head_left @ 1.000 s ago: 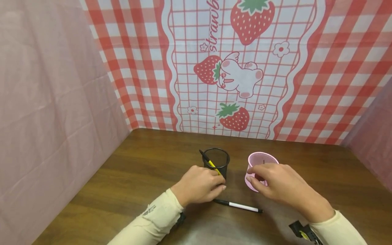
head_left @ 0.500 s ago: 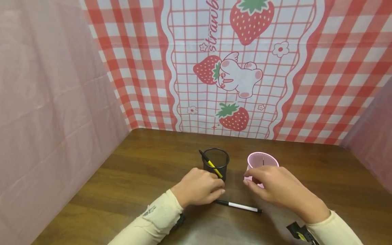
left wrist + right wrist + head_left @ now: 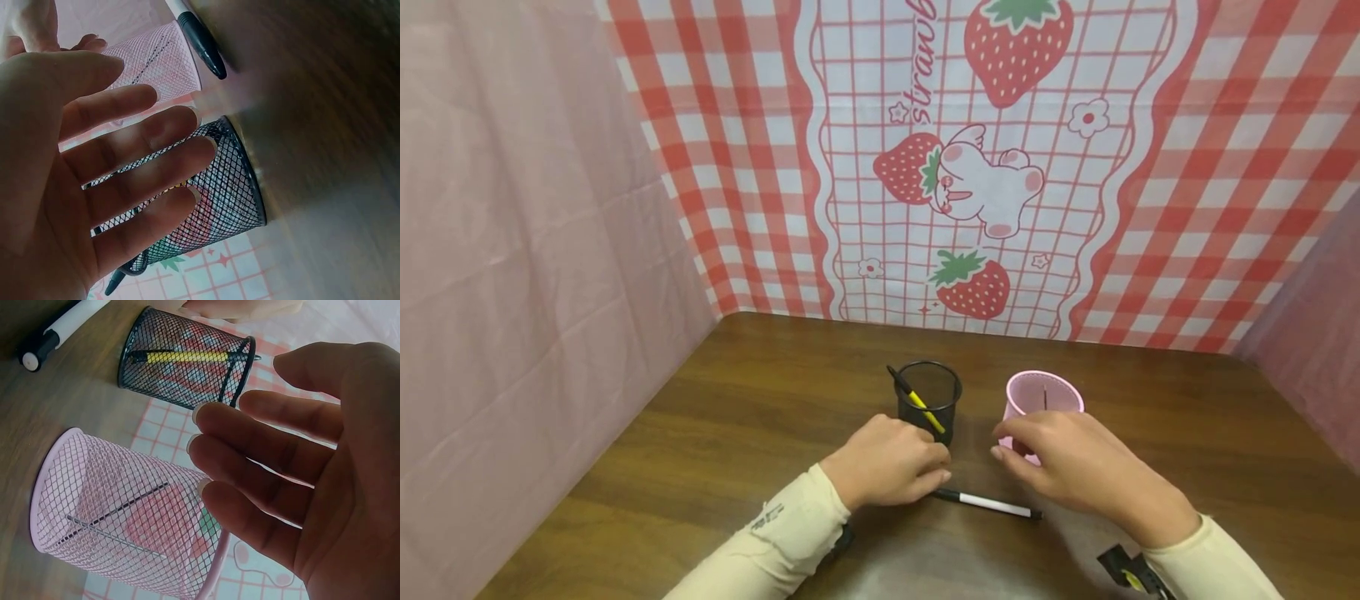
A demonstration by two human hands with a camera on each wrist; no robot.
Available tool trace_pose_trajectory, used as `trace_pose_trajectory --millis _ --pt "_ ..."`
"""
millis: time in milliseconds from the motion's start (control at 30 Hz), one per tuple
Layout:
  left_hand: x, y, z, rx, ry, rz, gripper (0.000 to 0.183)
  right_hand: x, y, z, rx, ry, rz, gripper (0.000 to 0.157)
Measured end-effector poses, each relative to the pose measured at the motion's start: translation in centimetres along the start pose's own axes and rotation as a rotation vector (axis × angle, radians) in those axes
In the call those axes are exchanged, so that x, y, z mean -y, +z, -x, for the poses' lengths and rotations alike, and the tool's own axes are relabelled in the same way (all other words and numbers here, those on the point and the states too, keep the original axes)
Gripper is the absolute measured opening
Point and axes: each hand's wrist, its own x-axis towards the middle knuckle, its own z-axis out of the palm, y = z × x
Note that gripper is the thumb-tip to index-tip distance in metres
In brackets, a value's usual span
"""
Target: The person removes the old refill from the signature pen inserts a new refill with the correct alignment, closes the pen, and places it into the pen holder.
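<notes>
My left hand (image 3: 891, 462) hovers just in front of a black mesh pen cup (image 3: 181, 381), its fingers relaxed and holding nothing. That cup stands upright, with a yellow-and-black pen (image 3: 922, 407) leaning inside, its tip above the rim. Close by the pink mesh pen cup (image 3: 125, 506) is my right hand (image 3: 1075, 467), fingers loosely bent and thumb apart, with nothing in its grasp. In the head view it hides the pink cup's front. A white marker (image 3: 994, 504) with black ends lies on the table between the hands; my left hand overlaps its left end in the head view.
The brown wooden table (image 3: 700, 433) carries these things. Behind it hangs a red-and-white checked cloth (image 3: 760, 200) with strawberry prints. Plain pink cloth (image 3: 535, 250) walls the left side, and another pink cloth (image 3: 1307, 308) stands at the right.
Both hands have drawn slightly back towards the person, the right one also a little to the left, uncovering more of the pink cup's rim. The cups, pen and marker stay in place.
</notes>
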Motion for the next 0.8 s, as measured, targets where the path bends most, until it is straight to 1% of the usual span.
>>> trace_pose_trajectory --millis 300,600,800 --pt "-0.10 -0.05 0.10 0.001 -0.019 0.002 0.019 0.15 0.15 -0.10 0.068 0.021 -0.023 0.010" --pt "-0.28 0.30 0.13 0.055 -0.024 0.029 0.018 0.22 0.53 0.04 0.107 0.033 -0.035 0.008" --pt "-0.38 0.60 0.00 0.087 -0.024 0.023 0.018 0.34 0.60 0.18 0.114 0.040 -0.047 0.009"
